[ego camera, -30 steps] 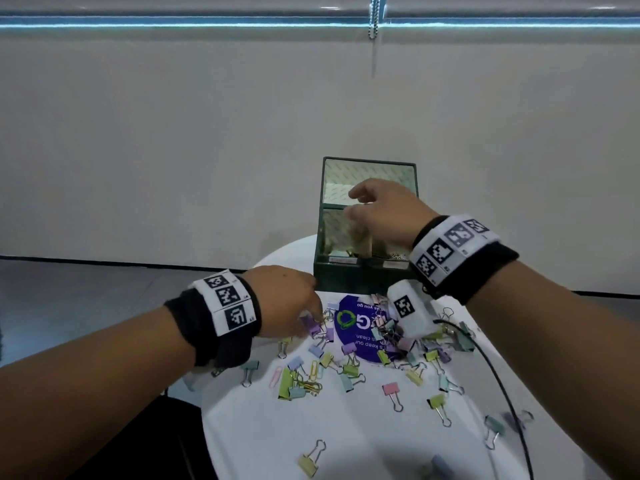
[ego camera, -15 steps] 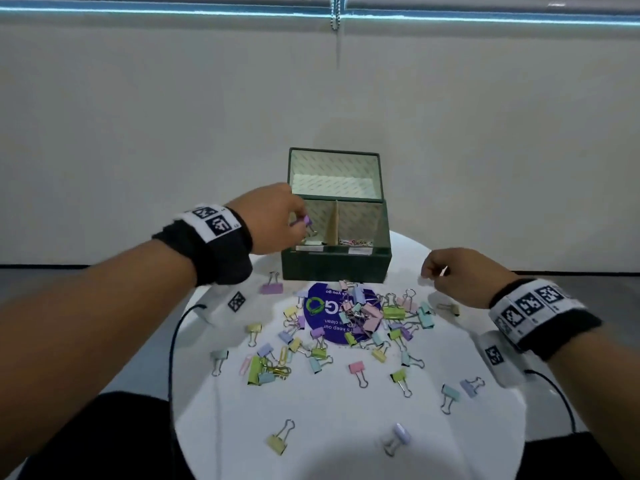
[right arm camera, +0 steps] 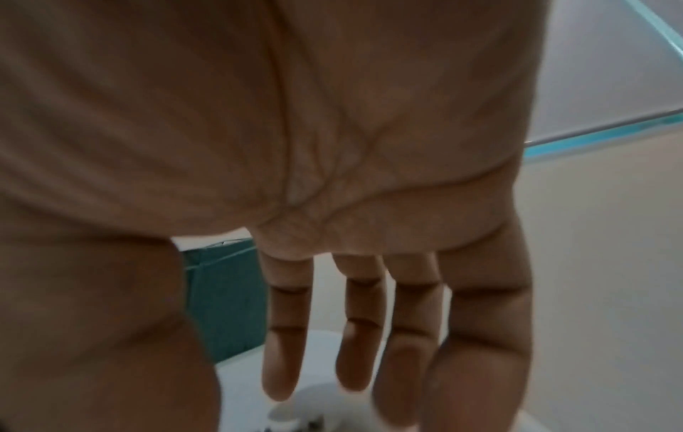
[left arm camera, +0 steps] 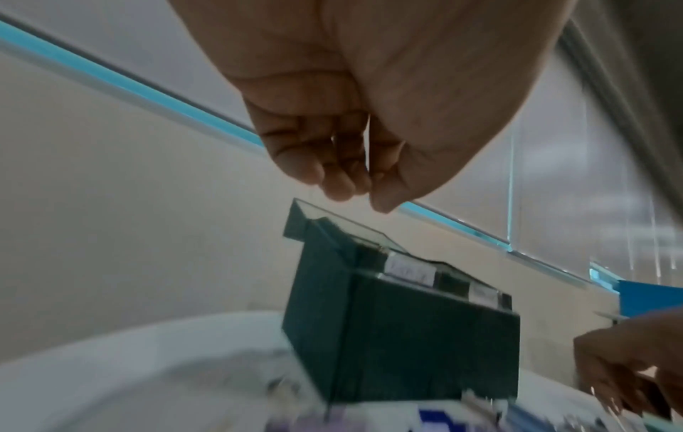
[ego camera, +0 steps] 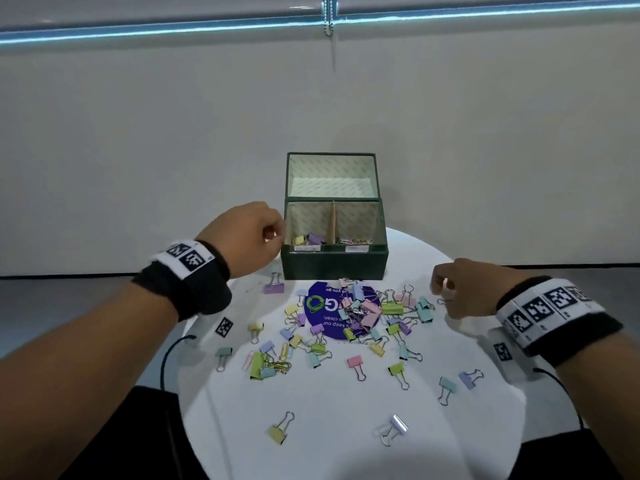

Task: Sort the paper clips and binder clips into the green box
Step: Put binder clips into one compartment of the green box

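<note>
The green box (ego camera: 332, 266) stands open at the table's far side, lid up, with a divider in the middle. Binder clips, a purple one (ego camera: 315, 238) among them, lie in its left compartment and paper clips (ego camera: 355, 241) in its right. My left hand (ego camera: 273, 233) hovers just outside the box's left wall; in the left wrist view its fingers (left arm camera: 332, 181) are curled against the thumb with nothing between them. My right hand (ego camera: 441, 289) hangs over the table right of the clip pile (ego camera: 363, 313), fingers (right arm camera: 355, 336) straight and empty, above a lone paper clip (ego camera: 442, 301).
Pastel binder clips and a few paper clips are scattered over the round white table (ego camera: 329, 445), thickest on a blue round sticker (ego camera: 322, 306). A purple binder clip (ego camera: 274, 287) lies by the box's front left corner. Black cables trail off both wrists.
My left hand carried a purple binder clip from the pile up to the box, and it no longer holds it. My right hand left the box and came down to the table's right side.
</note>
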A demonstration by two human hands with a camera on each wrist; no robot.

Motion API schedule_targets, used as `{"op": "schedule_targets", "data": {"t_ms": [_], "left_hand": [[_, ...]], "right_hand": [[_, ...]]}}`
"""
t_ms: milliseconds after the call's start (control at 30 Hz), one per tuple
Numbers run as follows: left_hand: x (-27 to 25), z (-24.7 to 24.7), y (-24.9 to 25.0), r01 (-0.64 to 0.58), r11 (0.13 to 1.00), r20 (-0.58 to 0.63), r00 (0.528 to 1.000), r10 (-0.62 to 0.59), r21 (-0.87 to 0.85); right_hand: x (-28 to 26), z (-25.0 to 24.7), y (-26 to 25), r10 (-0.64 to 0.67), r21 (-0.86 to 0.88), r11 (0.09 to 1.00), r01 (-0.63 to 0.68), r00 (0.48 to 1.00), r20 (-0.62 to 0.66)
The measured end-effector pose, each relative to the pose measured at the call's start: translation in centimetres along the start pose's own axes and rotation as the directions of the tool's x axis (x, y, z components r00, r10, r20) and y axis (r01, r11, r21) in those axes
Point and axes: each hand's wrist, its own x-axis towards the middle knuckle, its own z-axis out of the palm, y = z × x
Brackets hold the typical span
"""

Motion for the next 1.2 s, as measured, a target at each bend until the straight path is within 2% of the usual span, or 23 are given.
{"op": "schedule_targets", "data": {"t_ms": [67,133,200,400,500,567,700,767,933,1067,1200], "left_hand": [[-1.4,1.0,-1.3,0.045,0.998,0.147,0.988,-0.051,0.043],[-2.2,2.3,-2.1,0.036,0.994,0.308,0.949,-0.065,0.099],[-2.7,3.4,-2.6,0.014,0.992,0.387,0.920,-0.064,0.129],[-2.6,4.6,-2.6,-0.008,0.991,0.368,0.929,-0.043,0.136],[-2.7,4.8,-2.4,-0.017,0.993,0.312,0.950,-0.020,0.114],[-2.8,4.6,-2.2,0.017,0.994,0.267,0.963,-0.046,0.109],[-2.9,3.7,-1.6,0.129,0.985,0.180,0.973,-0.147,0.111],[-3.1,3.5,-1.4,0.149,0.984,0.178,0.970,-0.164,0.094],[-3.7,3.7,-1.1,0.029,1.000,0.327,0.944,-0.029,0.005],[-3.8,4.2,-1.3,-0.016,0.999,0.270,0.962,0.026,-0.039],[-4.0,4.8,-1.5,-0.029,0.994,0.358,0.931,0.064,-0.102]], "right_hand": [[0.2,0.3,-0.3,-0.006,0.027,1.000,0.006,1.000,0.003],[0.3,0.5,-0.8,-0.007,0.037,0.999,0.007,1.000,-0.007],[0.1,0.4,-1.4,-0.018,0.054,0.998,0.020,0.999,-0.026],[-1.6,-1.9,-4.6,-0.203,0.180,0.954,0.240,0.958,-0.200],[-2.5,-2.9,-7.7,-0.291,0.259,0.908,0.329,0.941,-0.175],[-2.7,-3.2,-10.0,-0.336,0.262,0.896,0.359,0.933,-0.128],[-1.5,-2.5,-14.2,-0.402,0.113,0.905,0.409,0.912,-0.080],[-0.6,-1.9,-16.0,-0.422,0.021,0.906,0.423,0.905,-0.059],[0.9,-1.8,-18.7,-0.517,-0.080,0.855,0.512,0.853,-0.069],[1.9,-1.2,-19.3,-0.472,-0.105,0.878,0.468,0.881,-0.022],[2.0,-0.6,-19.5,-0.456,-0.189,0.876,0.443,0.890,-0.028]]}}
